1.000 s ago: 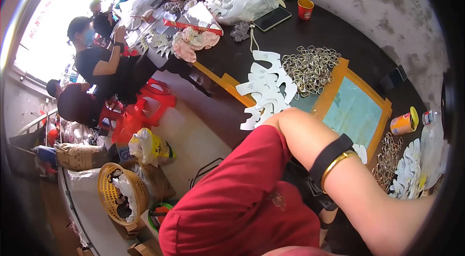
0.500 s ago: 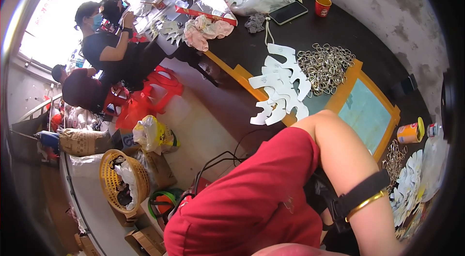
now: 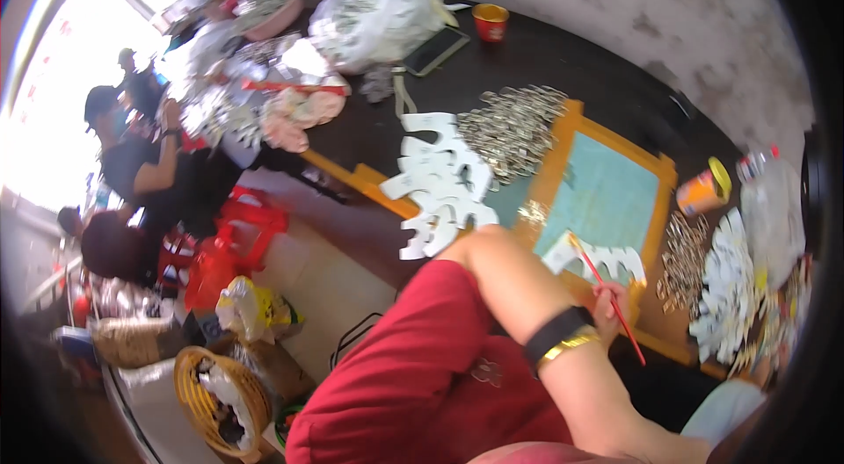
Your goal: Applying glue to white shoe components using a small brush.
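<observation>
My right hand (image 3: 607, 301) is closed round a thin brush (image 3: 607, 282) with a red handle, partly hidden behind my left forearm. The brush tip is over the left end of a white scalloped cutout (image 3: 607, 260), which lies on a teal panel (image 3: 611, 187) framed in orange-yellow. My left elbow is bent near the table edge. From there the forearm runs back to a black band and gold bracelet at the wrist. My left hand (image 3: 637, 420) is close at the lower edge, its fingers out of sight. Stacked white cutouts (image 3: 444, 174) lie left of the panel.
Metal rings are heaped (image 3: 510, 130) beyond the cutouts. On the right are more metal pieces (image 3: 681, 262), white cutouts (image 3: 725, 297) and an orange can (image 3: 703, 190). A phone (image 3: 437, 51) and red cup (image 3: 491, 23) stand farther back. Co-workers (image 3: 145, 165) are at the left.
The view has swung right, so the table things sit farther left. My right hand, the red brush and the white cutout on the panel now show. My left arm remains bent.
</observation>
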Demonstrator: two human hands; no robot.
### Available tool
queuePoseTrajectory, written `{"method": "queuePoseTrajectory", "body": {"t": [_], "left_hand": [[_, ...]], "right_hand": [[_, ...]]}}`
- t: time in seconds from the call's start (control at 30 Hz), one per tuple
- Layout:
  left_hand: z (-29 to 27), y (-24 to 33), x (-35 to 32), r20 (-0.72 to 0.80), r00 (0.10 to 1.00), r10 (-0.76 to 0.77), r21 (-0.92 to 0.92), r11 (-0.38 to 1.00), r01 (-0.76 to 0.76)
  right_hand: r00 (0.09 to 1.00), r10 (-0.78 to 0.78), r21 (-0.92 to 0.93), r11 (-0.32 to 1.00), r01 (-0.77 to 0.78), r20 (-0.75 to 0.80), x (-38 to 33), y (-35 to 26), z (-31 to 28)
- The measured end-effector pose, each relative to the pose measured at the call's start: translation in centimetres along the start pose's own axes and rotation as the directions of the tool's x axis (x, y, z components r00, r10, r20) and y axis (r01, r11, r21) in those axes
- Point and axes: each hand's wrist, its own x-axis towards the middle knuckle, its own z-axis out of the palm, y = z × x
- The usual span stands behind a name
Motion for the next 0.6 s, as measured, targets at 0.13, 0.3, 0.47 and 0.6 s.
{"method": "queuePoseTrajectory", "body": {"t": [0.13,0.3,0.47,0.6], "left_hand": [[-33.7,30.7,-3.5,-0.006,0.994,0.107,-0.108,0.988,-0.107],[-39.2,29.8,-13.5,-0.066,0.969,-0.236,0.696,0.685,0.215],[-41.2,26.2,-25.4,-0.558,0.777,-0.290,0.800,0.060,0.597],[-39.9,24.8,-27.8,-0.615,0.736,-0.282,0.777,-0.056,0.627]], "right_hand": [[0.997,-0.059,-0.034,0.998,0.060,0.046,1.3,-2.8,1.6],[0.974,-0.186,0.030,0.982,0.184,0.128,3.3,-4.4,4.6],[0.978,-0.160,0.125,0.982,0.143,0.131,3.1,-3.8,3.9],[0.977,-0.167,0.111,0.982,0.152,0.134,2.8,-3.8,3.3]]}}
